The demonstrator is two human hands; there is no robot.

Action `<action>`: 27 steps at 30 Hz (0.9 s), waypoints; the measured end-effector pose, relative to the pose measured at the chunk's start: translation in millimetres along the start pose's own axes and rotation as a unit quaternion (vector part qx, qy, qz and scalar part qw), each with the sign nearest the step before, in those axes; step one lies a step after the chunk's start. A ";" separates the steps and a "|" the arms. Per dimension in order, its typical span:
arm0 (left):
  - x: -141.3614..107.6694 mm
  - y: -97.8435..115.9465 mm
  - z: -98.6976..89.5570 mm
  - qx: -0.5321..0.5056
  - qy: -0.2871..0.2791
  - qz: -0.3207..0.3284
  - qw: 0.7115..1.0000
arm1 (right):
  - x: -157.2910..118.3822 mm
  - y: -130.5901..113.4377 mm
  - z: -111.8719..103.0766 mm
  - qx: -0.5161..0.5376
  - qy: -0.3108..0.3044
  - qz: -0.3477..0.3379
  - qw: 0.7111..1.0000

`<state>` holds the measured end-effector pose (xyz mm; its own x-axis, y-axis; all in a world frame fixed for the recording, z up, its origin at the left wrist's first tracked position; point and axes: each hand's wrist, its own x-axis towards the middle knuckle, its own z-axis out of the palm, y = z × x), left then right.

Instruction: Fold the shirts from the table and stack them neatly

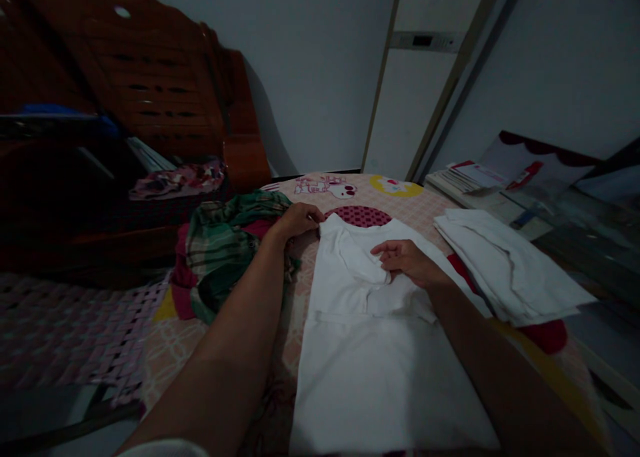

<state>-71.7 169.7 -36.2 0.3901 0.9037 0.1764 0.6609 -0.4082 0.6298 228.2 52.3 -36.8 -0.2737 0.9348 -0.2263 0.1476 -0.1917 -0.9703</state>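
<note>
A white shirt (380,370) lies spread on the table, one sleeve (357,260) folded inward across its upper part. At the shirt's far left corner, my left hand (299,221) has its fingertips closed on the fabric's edge. My right hand (409,262) rests over the end of the folded sleeve, fingers stretched out and slightly apart. To the left of my left forearm is a crumpled green plaid garment (220,250) with a dark pink cloth (184,277) under it. A folded stack of white clothing (505,264) sits to the right of my right hand.
A patterned cloth (300,190) covers the table. Beyond its left edge stand a woven pink seat (75,330) and a carved wooden bench (150,90). On the right are papers (465,177) and a glass-topped surface (585,230). A tall white cabinet-like unit (420,84) stands behind.
</note>
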 end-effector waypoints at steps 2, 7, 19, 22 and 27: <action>0.5 0.0 4.5 -0.003 -0.008 -0.016 1.000 | -0.2 0.7 0.8 -0.010 0.004 0.012 1.000; 3.3 1.6 11.1 0.027 -0.004 -0.024 0.999 | 0.5 0.1 3.6 -0.037 0.033 0.032 0.998; 10.3 10.6 19.9 0.143 0.156 0.013 0.977 | -0.6 0.1 11.0 -0.118 0.081 -0.009 0.990; 10.5 9.8 19.8 0.148 0.147 -0.052 0.977 | 0.6 1.6 10.1 -0.128 0.095 -0.022 0.987; 10.0 8.5 14.5 0.150 0.086 -0.167 0.971 | 0.8 0.4 11.7 -0.182 0.122 -0.005 0.976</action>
<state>-52.9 173.5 -40.1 0.0267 0.9898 0.1402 0.8991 -0.0851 0.4293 216.9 49.4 -38.3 -0.0499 0.9879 -0.1468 0.4853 -0.1045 -0.8681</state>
